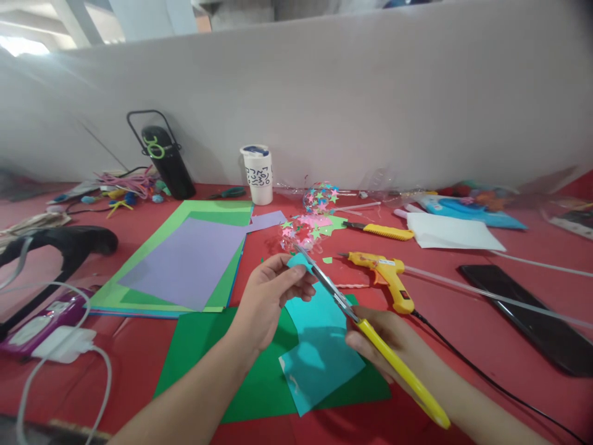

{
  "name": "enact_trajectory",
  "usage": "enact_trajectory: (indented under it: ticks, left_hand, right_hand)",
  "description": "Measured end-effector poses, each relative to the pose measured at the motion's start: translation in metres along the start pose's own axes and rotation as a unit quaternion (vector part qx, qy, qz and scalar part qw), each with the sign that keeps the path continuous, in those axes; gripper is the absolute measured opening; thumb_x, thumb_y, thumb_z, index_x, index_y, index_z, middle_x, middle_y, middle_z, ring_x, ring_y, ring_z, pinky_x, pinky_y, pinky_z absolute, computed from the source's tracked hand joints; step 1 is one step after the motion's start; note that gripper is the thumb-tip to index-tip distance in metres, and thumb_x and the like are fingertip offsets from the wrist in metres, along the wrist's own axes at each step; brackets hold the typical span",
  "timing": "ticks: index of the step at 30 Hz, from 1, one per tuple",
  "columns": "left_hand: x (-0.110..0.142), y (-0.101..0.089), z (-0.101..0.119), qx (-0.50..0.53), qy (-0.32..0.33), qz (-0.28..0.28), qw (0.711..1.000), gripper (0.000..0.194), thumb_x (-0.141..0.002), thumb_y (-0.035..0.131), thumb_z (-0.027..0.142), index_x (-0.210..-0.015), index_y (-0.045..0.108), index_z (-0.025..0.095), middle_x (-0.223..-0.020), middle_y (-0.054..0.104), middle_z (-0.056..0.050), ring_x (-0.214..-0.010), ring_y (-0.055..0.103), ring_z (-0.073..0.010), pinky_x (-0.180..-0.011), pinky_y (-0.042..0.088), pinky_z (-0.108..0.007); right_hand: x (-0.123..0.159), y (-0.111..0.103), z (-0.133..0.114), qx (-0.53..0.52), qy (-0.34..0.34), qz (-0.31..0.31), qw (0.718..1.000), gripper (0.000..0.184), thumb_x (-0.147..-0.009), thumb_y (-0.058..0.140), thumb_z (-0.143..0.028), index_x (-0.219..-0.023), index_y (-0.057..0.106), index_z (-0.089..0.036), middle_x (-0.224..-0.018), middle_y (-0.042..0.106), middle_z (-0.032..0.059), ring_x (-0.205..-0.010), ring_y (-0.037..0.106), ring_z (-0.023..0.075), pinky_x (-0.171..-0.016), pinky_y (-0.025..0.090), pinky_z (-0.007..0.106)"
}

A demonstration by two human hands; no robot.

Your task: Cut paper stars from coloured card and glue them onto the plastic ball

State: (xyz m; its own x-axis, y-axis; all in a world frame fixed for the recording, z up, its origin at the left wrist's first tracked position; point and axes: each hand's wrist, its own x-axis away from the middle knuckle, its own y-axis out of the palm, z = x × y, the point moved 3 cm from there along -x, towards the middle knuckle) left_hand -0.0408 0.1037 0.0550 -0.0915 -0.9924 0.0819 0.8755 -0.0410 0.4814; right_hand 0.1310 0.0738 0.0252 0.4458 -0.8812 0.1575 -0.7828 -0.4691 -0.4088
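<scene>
While one hand (273, 287) pinches one scrap (299, 261), another (385, 324) holds one pair of scissors (385, 354).

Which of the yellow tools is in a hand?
The yellow-handled scissors, in the right hand; the glue gun and utility knife lie on the red table.

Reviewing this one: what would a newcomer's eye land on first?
Probably the yellow-handled scissors in the right hand, near the centre, with blades at the small turquoise piece pinched in the left hand. Next, the yellow glue gun on the red table beyond the right hand, and colourful stars beyond the left.
</scene>
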Motion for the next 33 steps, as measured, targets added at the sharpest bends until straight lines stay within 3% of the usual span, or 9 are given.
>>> enact_trajectory:
  ticks: [6, 14, 20, 26, 30, 33]
  left_hand:
    - [0.0, 0.0, 0.002, 0.012, 0.011, 0.007, 1.0, 0.013, -0.071, 0.068, 0.018, -0.073, 0.055, 0.017, -0.058, 0.067, 0.002, -0.051, 0.061, -0.009, -0.051, 0.047, -0.018]
    - [0.001, 0.002, 0.004, -0.009, 0.024, -0.004, 1.0, 0.013, -0.074, 0.065, 0.018, -0.074, 0.052, 0.018, -0.062, 0.071, 0.0, -0.05, 0.063, -0.0101, -0.051, 0.049, -0.019]
    - [0.003, 0.003, 0.004, -0.03, 0.024, -0.024, 0.999, 0.014, -0.075, 0.064, 0.018, -0.078, 0.05, 0.019, -0.064, 0.071, 0.0, -0.051, 0.065, -0.0116, -0.05, 0.051, -0.02]
    - [0.01, 0.013, -0.011, -0.124, -0.067, -0.123, 0.982, 0.012, -0.074, 0.063, 0.022, -0.073, 0.052, 0.018, -0.056, 0.065, 0.003, -0.041, 0.06, -0.0116, -0.041, 0.047, -0.02]
    - [0.013, 0.017, -0.023, -0.207, -0.123, -0.139, 0.961, 0.015, -0.067, 0.067, 0.022, -0.067, 0.052, 0.018, -0.049, 0.059, 0.005, -0.033, 0.05, -0.0066, -0.036, 0.037, -0.017]
    - [0.014, 0.017, -0.026, -0.223, -0.137, -0.129, 0.956, 0.015, -0.066, 0.067, 0.023, -0.068, 0.053, 0.018, -0.048, 0.056, 0.005, -0.033, 0.046, -0.0052, -0.035, 0.033, -0.016]
  right_hand:
    - [0.0, -0.001, -0.01, 0.018, 0.028, 0.012, 0.999, 0.063, -0.066, 0.035, -0.087, -0.06, 0.033, -0.024, -0.047, 0.029, -0.0089, -0.038, 0.032, 0.0081, -0.036, 0.021, 0.022]
    - [-0.004, 0.0, 0.005, 0.001, 0.009, 0.006, 1.0, 0.054, -0.075, 0.042, -0.076, -0.062, 0.034, -0.024, -0.047, 0.025, -0.0102, -0.039, 0.027, 0.0078, -0.037, 0.016, 0.022]
    - [-0.002, -0.004, -0.007, -0.022, 0.003, 0.032, 0.999, 0.051, -0.073, 0.054, -0.068, -0.057, 0.035, -0.024, -0.048, 0.026, -0.0094, -0.04, 0.027, 0.0082, -0.038, 0.016, 0.023]
    - [0.001, -0.008, -0.013, -0.088, 0.021, 0.102, 0.991, 0.035, -0.079, 0.051, -0.051, -0.06, 0.04, -0.023, -0.038, 0.033, -0.0102, -0.033, 0.033, 0.0081, -0.036, 0.026, 0.021]
    - [0.0, -0.011, -0.017, -0.098, 0.001, 0.105, 0.99, 0.029, -0.076, 0.052, -0.046, -0.064, 0.046, -0.021, -0.037, 0.036, -0.0102, -0.032, 0.035, 0.0079, -0.035, 0.028, 0.02]
    - [0.001, -0.013, -0.019, -0.101, 0.025, 0.108, 0.989, 0.022, -0.072, 0.052, -0.041, -0.066, 0.048, -0.02, -0.037, 0.037, -0.0106, -0.032, 0.035, 0.0074, -0.035, 0.029, 0.019]
